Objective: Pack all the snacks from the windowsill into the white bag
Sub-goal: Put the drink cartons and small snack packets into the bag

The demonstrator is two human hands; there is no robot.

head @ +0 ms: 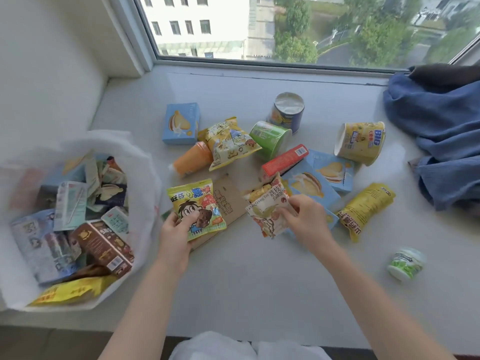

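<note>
The white bag (pixel 145 183) stands open at the left of the windowsill (pixel 259 268), holding several snack packs and boxes. My left hand (pixel 176 235) grips a yellow cartoon snack packet (pixel 193 203) and a brown flat box (pixel 228 198) under it. My right hand (pixel 306 219) pinches a white lychee oolong tea packet (pixel 265 206). Loose snacks lie beyond: a blue biscuit box (pixel 181 123), an orange cup (pixel 192 158), a yellow bag (pixel 228 141), a green cup (pixel 271 137), a blue can (pixel 287 113), a red box (pixel 284 159), light-blue boxes (pixel 330 172), a yellow tub (pixel 361 141), a yellow pouch (pixel 363 209).
A small green-and-white cup (pixel 406 263) lies at the right front of the sill. Blue cloth (pixel 439 131) is heaped at the far right. The window (pixel 285 27) runs along the back and a white wall (pixel 52 61) stands at the left.
</note>
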